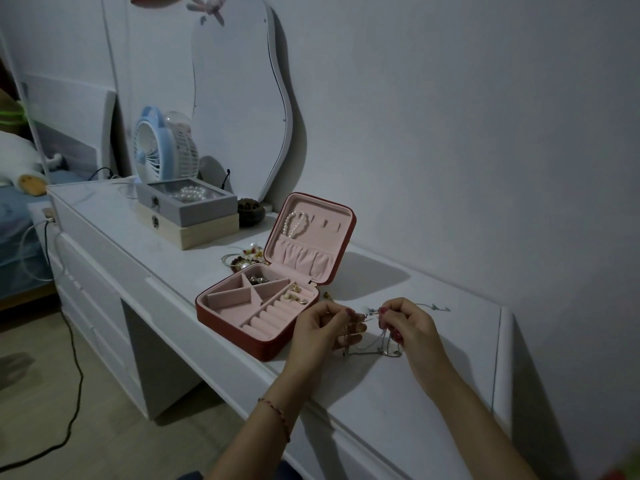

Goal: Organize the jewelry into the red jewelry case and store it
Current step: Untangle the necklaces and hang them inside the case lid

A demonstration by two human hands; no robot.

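Pinching a thin silver necklace point(375, 341) between my left hand point(320, 332) and right hand point(408, 327), both grips closed on it, I see the open red jewelry case point(263, 306) at ten o'clock on the table point(398, 393).

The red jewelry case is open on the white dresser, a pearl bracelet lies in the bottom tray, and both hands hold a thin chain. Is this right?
Not quite. The head view shows the pearl bracelet hanging in the raised lid of the red jewelry case, not in the bottom tray. The case is open on the white dresser, and the left hand and right hand hold the thin chain.
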